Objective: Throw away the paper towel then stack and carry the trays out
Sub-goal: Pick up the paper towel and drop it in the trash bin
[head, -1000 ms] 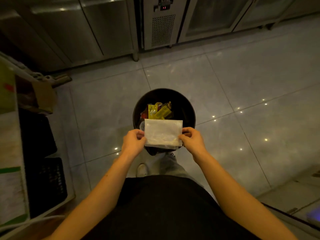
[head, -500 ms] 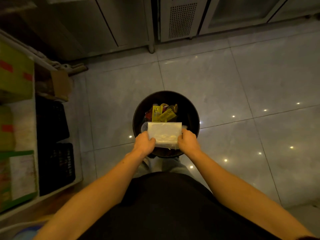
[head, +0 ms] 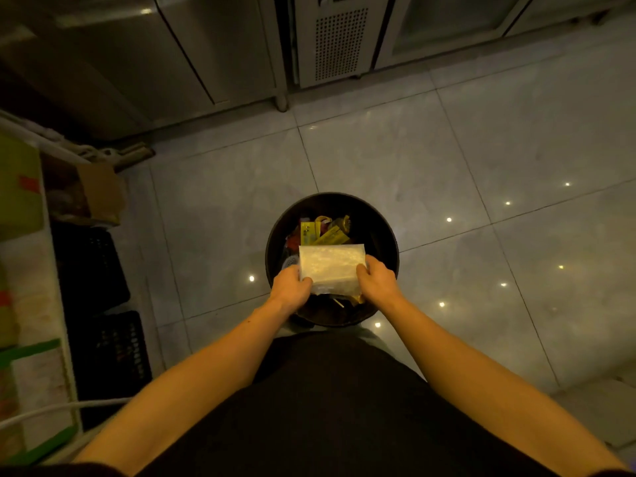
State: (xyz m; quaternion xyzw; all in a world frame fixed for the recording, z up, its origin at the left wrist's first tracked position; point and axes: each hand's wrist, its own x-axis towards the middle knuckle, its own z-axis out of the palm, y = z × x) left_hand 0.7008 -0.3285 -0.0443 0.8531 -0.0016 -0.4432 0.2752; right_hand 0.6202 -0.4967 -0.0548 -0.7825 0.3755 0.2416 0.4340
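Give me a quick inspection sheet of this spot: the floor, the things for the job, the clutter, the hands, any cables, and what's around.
Surface: glossy pale tiled floor with small light reflections.
Job's things: white paper towel, held flat over the open black bin; not yet dropped. No trays in view.
Clutter: yellow and red wrappers already in the bin.
Grippers: left hand grips the towel's left edge, right hand its right edge.
Cables: one pale hose or cable at lower left; which, cannot tell.
Surroundings: steel cabinets along the far wall, black crates and cardboard boxes on the left.
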